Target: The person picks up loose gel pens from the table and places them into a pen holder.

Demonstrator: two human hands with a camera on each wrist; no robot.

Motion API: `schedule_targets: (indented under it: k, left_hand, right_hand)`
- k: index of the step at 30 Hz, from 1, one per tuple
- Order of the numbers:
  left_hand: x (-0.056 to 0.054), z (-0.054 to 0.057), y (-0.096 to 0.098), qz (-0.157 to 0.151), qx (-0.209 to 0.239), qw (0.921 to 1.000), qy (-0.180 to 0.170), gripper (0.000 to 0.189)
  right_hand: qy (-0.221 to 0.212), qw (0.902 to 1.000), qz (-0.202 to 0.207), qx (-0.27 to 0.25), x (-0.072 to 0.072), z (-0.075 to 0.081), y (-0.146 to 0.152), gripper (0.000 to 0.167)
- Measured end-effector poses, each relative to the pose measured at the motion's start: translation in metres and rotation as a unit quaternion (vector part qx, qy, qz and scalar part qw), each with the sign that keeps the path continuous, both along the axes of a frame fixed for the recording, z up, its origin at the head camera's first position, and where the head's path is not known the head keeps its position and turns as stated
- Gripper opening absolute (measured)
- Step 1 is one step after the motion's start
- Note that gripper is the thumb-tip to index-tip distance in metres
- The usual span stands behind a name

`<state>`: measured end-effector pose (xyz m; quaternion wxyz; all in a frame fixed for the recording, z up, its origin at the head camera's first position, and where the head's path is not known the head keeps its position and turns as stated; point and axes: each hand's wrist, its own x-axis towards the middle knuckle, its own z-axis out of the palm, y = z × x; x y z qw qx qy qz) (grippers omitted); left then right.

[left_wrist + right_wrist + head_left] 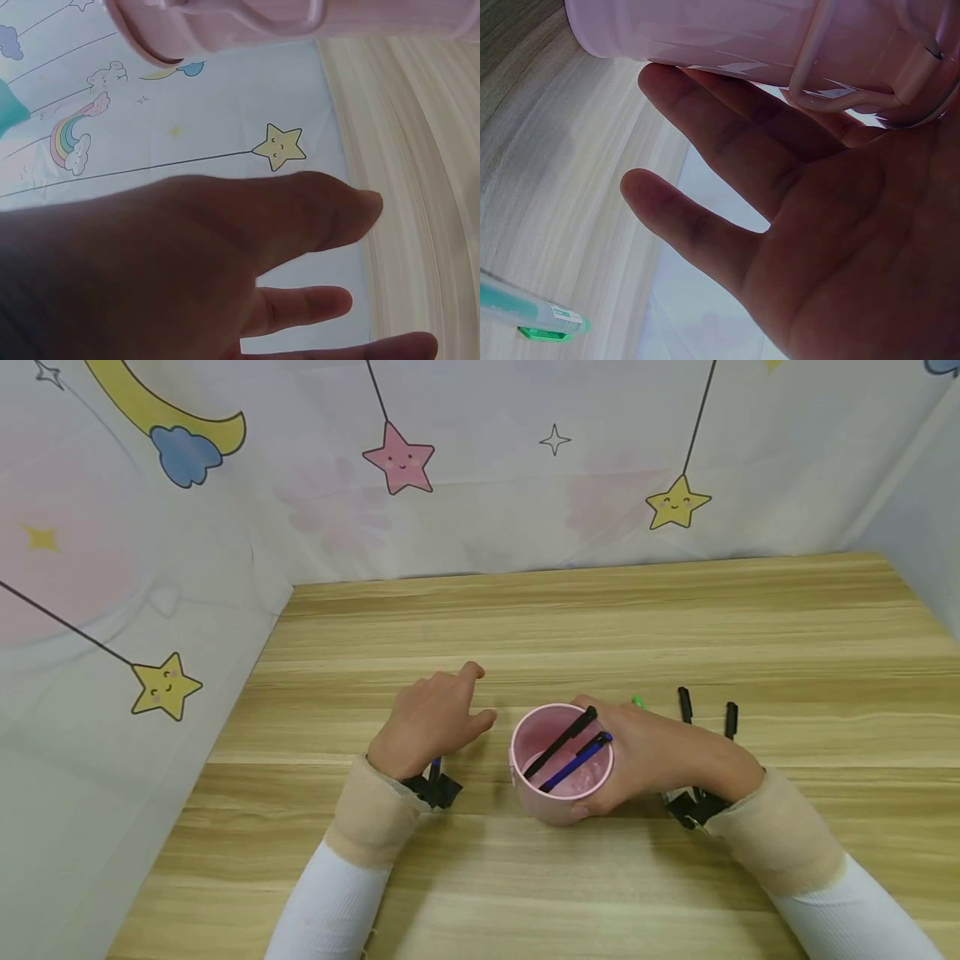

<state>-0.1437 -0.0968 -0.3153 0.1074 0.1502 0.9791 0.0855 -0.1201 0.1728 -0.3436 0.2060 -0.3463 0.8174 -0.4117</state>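
My right hand (648,747) grips a pink pail-shaped pen cup (551,810) from its right side, thumb at the near side and fingers round the far side. Inside the cup, a black pen (561,743) and a blue pen (576,763) lean toward the right rim. A pink wire handle (808,64) shows along its wall in the right wrist view. To the left of the cup, my left hand (431,718) holds nothing, with its thumb and forefinger stretched apart and pointing toward the cup. The left wrist view also shows this left hand (225,240) apart from the cup.
Beyond the right forearm lie two black-capped pens (686,706) (732,720), partly hidden by it. A green-capped pen (536,311) lies on the wooden table (562,635) near the right hand. A patterned cloth (487,485) borders the table at the back and left.
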Motion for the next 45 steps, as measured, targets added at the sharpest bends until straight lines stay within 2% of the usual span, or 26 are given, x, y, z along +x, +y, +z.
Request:
schedule_targets:
  k: [6, 13, 20, 34, 45]
  left_hand:
    - [0.0, 0.0, -0.001, 0.011, -0.019, 0.9997, -0.006, 0.055]
    - [0.0, -0.002, -0.003, 0.037, -0.056, 0.9977, 0.011, 0.045]
    - [-0.003, -0.007, -0.005, 0.062, -0.069, 0.9956, 0.019, 0.045]
    - [-0.005, -0.012, -0.006, 0.065, -0.073, 0.9947, 0.03, 0.042]
    - [-0.009, -0.015, -0.008, 0.068, -0.085, 0.994, 0.012, 0.038]
  right_hand:
    - [0.002, 1.0, -0.001, 0.002, 0.0, 0.001, -0.001, 0.087]
    - [0.006, 1.0, -0.003, 0.004, 0.0, -0.001, 0.0, 0.087]
    - [0.007, 0.9999, -0.003, 0.007, -0.001, -0.001, 0.0, 0.087]
    - [0.011, 0.9999, -0.003, 0.002, 0.0, -0.002, 0.001, 0.087]
    - [0.002, 1.0, -0.004, 0.002, 0.0, 0.0, 0.0, 0.087]
